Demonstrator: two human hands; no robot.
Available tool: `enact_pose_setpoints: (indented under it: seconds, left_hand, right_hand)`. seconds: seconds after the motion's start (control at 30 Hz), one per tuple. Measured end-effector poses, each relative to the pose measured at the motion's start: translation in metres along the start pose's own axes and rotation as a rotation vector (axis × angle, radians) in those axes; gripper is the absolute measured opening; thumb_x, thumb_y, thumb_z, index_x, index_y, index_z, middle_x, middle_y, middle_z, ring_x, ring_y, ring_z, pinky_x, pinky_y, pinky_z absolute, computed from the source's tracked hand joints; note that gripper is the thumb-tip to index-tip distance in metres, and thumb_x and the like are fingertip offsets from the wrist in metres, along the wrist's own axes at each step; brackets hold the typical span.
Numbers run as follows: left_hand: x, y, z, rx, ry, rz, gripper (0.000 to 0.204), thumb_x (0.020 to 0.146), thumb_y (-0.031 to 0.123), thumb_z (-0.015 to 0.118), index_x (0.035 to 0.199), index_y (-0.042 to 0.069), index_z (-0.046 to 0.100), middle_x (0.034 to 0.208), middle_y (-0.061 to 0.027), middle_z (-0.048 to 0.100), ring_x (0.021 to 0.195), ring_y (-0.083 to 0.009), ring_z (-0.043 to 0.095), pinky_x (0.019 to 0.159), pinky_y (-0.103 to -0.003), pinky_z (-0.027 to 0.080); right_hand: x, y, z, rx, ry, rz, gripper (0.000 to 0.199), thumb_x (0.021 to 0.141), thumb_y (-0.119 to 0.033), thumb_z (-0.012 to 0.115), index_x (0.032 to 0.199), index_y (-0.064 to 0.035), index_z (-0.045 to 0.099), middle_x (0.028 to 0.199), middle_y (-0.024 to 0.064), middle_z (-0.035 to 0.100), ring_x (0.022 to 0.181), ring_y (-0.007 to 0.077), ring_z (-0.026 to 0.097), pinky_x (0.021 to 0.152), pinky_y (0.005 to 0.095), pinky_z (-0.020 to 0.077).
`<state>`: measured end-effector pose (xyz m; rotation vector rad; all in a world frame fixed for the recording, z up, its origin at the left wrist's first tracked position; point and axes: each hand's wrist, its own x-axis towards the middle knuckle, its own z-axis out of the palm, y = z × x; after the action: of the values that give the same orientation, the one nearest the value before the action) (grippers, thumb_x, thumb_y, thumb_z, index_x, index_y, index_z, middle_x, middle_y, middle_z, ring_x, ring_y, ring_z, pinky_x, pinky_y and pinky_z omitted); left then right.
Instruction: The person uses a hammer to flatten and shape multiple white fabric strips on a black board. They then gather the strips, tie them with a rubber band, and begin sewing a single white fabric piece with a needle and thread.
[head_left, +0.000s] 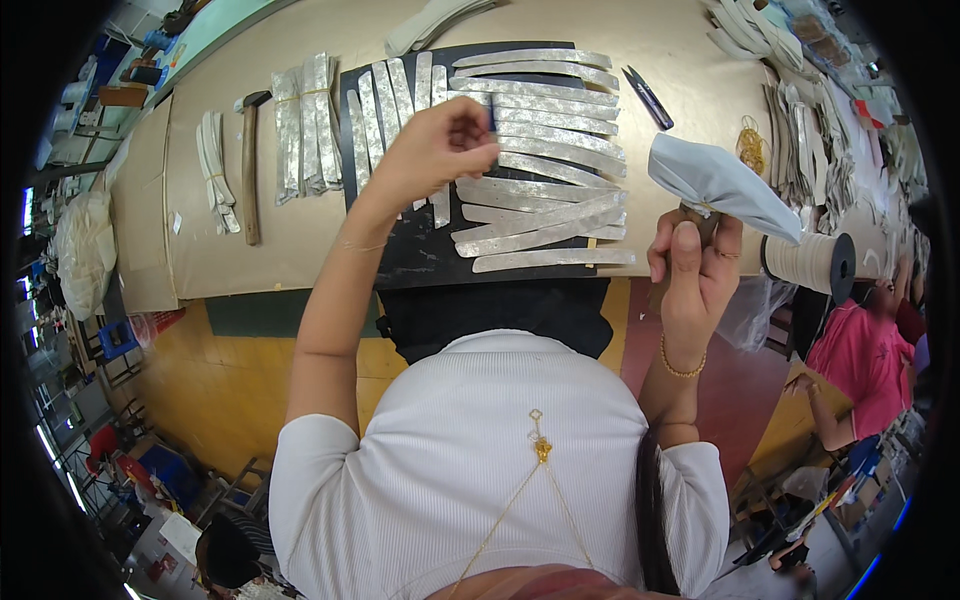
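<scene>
1. Silvery strips (540,150) are lying in rows on the black mat (420,260) at twelve o'clock from my chest; I am working over their middle.
2. My left hand (440,150) is curling shut, fingertips pinching something dark and small; I cannot tell what. I judge a light pinch is best here.
3. My right hand (695,270) is gripping a handle topped by a cloth-wrapped pad (715,180), hovering at two o'clock, off the mat.
4. I am keeping my elbows high so my sleeves miss the strips.
5. Further out, the hammer (250,160) is resting at ten o'clock, the snips (648,97) at one o'clock.
</scene>
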<state>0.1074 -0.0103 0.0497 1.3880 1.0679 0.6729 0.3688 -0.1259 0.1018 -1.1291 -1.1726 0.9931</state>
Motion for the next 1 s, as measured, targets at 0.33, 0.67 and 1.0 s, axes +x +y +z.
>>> enact_pose_setpoints:
  seconds: [0.33,0.67,1.0]
  left_hand:
    - [-0.061,-0.047,0.033,-0.086,0.176,-0.048,0.023,0.095,0.017,0.068,0.112,0.002,0.065,0.087,-0.0037,0.069,0.075,-0.0096,0.063,0.067,-0.025,0.050]
    - [-0.061,-0.045,0.045,0.326,0.198,0.087,0.020,0.094,0.019,0.068,0.105,0.002,0.066,0.079,-0.0090,0.067,0.065,-0.0153,0.060,0.063,-0.028,0.048]
    - [-0.065,-0.046,0.057,0.578,0.207,0.353,0.018,0.089,0.012,0.070,0.104,0.004,0.065,0.086,-0.0154,0.068,0.070,-0.0288,0.067,0.063,-0.036,0.053]
  right_hand:
    - [0.003,0.017,0.013,0.006,-0.076,0.086,0.035,0.102,-0.013,0.055,0.131,0.0048,0.046,0.072,0.0001,0.053,0.058,0.0042,0.044,0.052,0.0192,0.0363]
    - [0.000,0.019,0.014,-0.064,-0.105,0.092,0.032,0.102,-0.017,0.057,0.125,0.0054,0.051,0.070,0.0003,0.053,0.057,0.0044,0.045,0.051,0.0194,0.0359]
    - [0.006,0.000,0.014,-0.575,-0.269,-0.155,0.028,0.095,-0.011,0.064,0.119,0.0023,0.059,0.090,0.0139,0.068,0.071,0.0279,0.064,0.065,0.0352,0.0493]
